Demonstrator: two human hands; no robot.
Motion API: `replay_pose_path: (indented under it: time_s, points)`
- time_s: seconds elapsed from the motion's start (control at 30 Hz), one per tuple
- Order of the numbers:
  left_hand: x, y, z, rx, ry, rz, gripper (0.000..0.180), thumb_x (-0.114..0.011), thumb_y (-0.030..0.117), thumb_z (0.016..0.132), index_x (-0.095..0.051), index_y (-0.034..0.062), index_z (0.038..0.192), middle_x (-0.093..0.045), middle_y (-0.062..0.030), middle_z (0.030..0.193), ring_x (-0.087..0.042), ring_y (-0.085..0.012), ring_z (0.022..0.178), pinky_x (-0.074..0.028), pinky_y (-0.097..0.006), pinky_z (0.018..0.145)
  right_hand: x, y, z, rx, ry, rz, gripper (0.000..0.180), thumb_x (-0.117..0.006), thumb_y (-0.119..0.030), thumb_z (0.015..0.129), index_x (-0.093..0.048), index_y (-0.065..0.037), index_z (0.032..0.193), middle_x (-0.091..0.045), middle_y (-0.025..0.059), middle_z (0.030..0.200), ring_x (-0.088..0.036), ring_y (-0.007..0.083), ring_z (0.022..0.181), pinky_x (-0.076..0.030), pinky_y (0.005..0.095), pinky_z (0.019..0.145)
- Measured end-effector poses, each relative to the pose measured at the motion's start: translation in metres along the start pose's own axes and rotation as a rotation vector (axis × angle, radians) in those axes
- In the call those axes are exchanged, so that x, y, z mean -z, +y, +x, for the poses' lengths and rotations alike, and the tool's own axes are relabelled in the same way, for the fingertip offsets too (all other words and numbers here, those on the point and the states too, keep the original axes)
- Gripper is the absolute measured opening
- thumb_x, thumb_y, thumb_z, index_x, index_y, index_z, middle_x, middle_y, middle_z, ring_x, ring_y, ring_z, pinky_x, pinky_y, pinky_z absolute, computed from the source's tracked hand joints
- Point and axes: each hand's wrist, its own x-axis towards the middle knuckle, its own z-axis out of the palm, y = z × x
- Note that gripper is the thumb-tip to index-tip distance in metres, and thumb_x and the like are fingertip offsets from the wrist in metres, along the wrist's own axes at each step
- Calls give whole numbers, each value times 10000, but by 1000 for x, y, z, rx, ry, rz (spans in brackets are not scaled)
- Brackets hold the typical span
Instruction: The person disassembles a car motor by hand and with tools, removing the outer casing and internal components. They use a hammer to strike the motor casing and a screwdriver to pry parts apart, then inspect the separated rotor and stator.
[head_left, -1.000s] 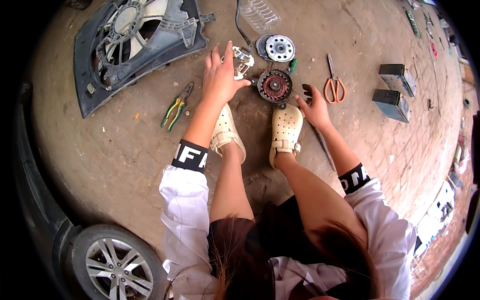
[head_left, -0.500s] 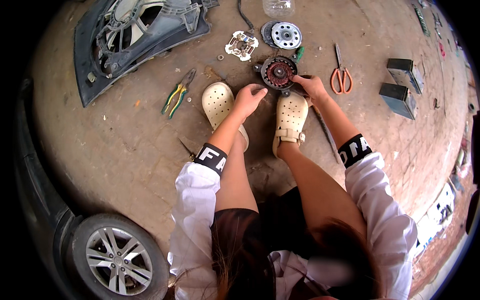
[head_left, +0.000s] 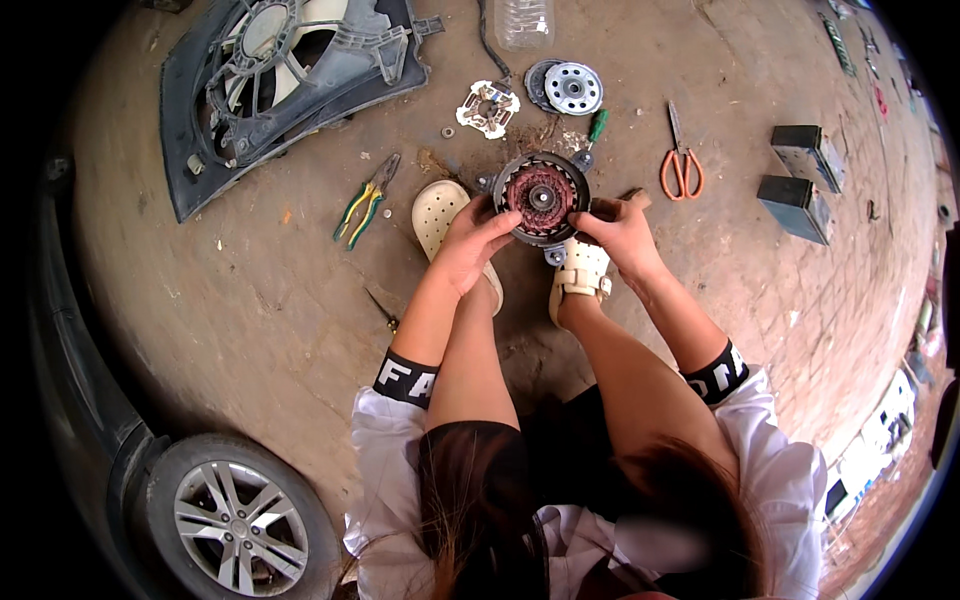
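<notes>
Between both hands I hold a round electric motor [head_left: 540,197], its open face turned up to show reddish windings and a centre shaft. My left hand [head_left: 474,238] grips its left rim, thumb on the near edge. My right hand [head_left: 621,234] grips the right rim, thumb also on the edge. The motor hangs over my right clog [head_left: 582,268] and hides its toe. Beyond it lie a white brush plate [head_left: 488,108] with a cable, a silver perforated disc [head_left: 574,89] resting by a darker disc, and a green-handled screwdriver [head_left: 598,125].
Pliers [head_left: 367,202] with yellow-green handles lie at left, orange-handled scissors [head_left: 681,172] at right. Two dark boxes [head_left: 795,208] stand farther right. A fan shroud [head_left: 290,90] fills the far left, a clear plastic bottle [head_left: 524,24] the far middle. A car wheel [head_left: 240,527] is near left.
The motor has come up off the ground and closer to me. My left hand, earlier apart from it, now grips its left side; my right hand keeps hold of the right.
</notes>
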Motion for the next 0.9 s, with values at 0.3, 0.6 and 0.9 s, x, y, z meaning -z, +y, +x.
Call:
replay_pose_path:
  time_s: [0.3,0.6,0.9]
  points:
    - [13,-23,-54,1,82,-226,403,-635,22,848,-514,-21,1231,-598,-91,1163,-590,-176,1058,-473,-317,927,-21,25,-14,-176,-210,15,442,-758,-233,793,-607,112,1024,-670,116,889,-651,151,781,-535,270,704]
    - [26,-30,-58,-113,152,-423,444,-591,-26,835,-473,-1,1263,-598,-105,1164,-601,-189,1041,-486,-329,921,-17,-11,70,133,-71,-420,627,-523,-551,931,-666,57,872,-670,129,705,-674,196,658,-535,316,637]
    - [40,-37,-82,-308,293,-447,492,-589,18,828,-450,28,1300,-558,-91,1258,-558,-205,1136,-443,-357,993,-143,-19,184,788,-157,-1228,282,-691,-192,805,-605,-50,1033,-592,132,1055,-603,328,1015,-522,421,833]
